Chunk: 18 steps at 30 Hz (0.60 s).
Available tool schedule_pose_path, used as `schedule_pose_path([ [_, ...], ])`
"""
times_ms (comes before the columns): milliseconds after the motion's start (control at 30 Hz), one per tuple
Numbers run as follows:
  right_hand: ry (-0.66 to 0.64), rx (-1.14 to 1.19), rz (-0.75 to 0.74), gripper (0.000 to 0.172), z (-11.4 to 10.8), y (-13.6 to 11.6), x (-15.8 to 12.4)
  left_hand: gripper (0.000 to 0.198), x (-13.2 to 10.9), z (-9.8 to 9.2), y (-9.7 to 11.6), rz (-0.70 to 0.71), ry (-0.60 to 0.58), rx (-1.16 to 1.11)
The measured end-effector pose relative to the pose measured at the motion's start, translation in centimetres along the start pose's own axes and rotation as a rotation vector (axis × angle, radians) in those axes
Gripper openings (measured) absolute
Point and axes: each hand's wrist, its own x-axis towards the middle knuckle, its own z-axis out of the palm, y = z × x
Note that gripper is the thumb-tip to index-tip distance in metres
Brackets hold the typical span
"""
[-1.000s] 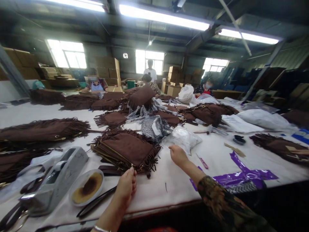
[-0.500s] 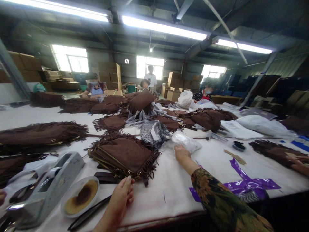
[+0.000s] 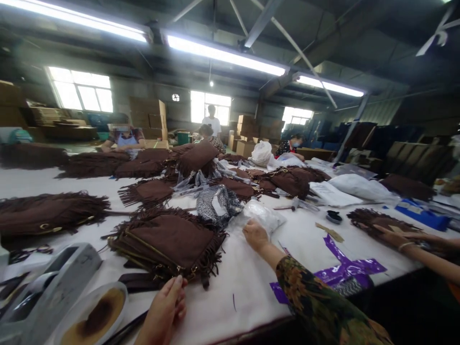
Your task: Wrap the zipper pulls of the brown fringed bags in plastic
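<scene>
On the bench (image 3: 251,299), a stack of brown fringed bags (image 3: 172,239) lies flat. Left of the stack and nearer is a grey tape dispenser (image 3: 77,273); just right of it, a clear plastic bag (image 3: 266,216). The right hand (image 3: 257,235), fingers bent, reaches that bag; the left hand (image 3: 167,303), fingers curled, meets the stack's near edge. Whether either grips, I cannot tell.

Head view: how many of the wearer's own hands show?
2: the left hand at the near edge of the stacked brown fringed bags, the right hand by the clear plastic bag. Neither is hidden.
</scene>
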Motion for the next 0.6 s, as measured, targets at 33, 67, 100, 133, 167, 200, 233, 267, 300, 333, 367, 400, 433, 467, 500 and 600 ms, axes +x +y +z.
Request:
schedule_pose_path([
  [33,0.007,0.045,-0.035,0.016,-0.3,-0.3,-0.5,0.054,0.0,0.0,0.0,0.004,-0.007,0.004],
  [67,0.012,0.071,-0.072,0.019,-0.5,-0.7,-1.1,0.053,-0.1,0.0,0.0,0.009,-0.012,0.007],
  [100,0.011,0.114,-0.093,0.023,-0.7,-1.2,-1.7,0.051,-0.1,0.0,-0.1,0.017,-0.017,0.007],
  [133,-0.003,0.198,-0.087,0.027,-0.7,-1.9,-2.5,0.050,-0.1,0.0,-0.2,0.024,-0.026,0.006],
  [167,-0.030,0.326,-0.055,0.032,-0.6,-2.7,-3.5,0.049,-0.1,0.0,-0.2,0.025,-0.038,0.007],
  [200,-0.071,0.488,0.000,0.035,-0.3,-3.6,-4.6,0.048,-0.1,0.0,-0.2,0.021,-0.051,0.012],
  [233,-0.124,0.663,0.070,0.038,0.2,-4.7,-5.9,0.048,-0.2,0.0,-0.2,0.016,-0.067,0.018],
  [267,-0.183,0.826,0.144,0.039,0.8,-5.7,-7.3,0.048,-0.3,0.0,-0.1,0.010,-0.087,0.025],
  [300,-0.241,0.949,0.207,0.040,1.5,-6.8,-8.7,0.050,-0.5,-0.1,0.0,0.003,-0.111,0.029],
  [333,-0.292,1.017,0.247,0.040,2.3,-7.9,-10.0,0.052,-0.8,-0.1,0.2,-0.003,-0.138,0.027],
  [367,-0.334,1.055,0.272,0.039,3.0,-8.9,-11.3,0.055,-1.0,-0.2,0.4,-0.006,-0.164,0.016],
  [400,-0.368,1.078,0.290,0.039,3.7,-9.8,-12.3,0.058,-1.2,-0.3,0.6,-0.008,-0.193,0.000],
  [433,-0.394,1.095,0.304,0.039,4.4,-10.6,-13.0,0.059,-1.5,-0.4,0.8,-0.013,-0.220,-0.017],
  [467,-0.412,1.109,0.317,0.039,5.0,-11.3,-13.5,0.059,-1.7,-0.5,1.0,-0.018,-0.246,-0.031],
  [500,-0.424,1.122,0.329,0.040,5.6,-11.8,-13.8,0.057,-1.9,-0.7,1.1,-0.023,-0.271,-0.038],
  [600,-0.439,1.126,0.327,0.041,6.6,-12.5,-13.7,0.046,-2.1,-1.0,1.0,-0.020,-0.287,0.006],
])
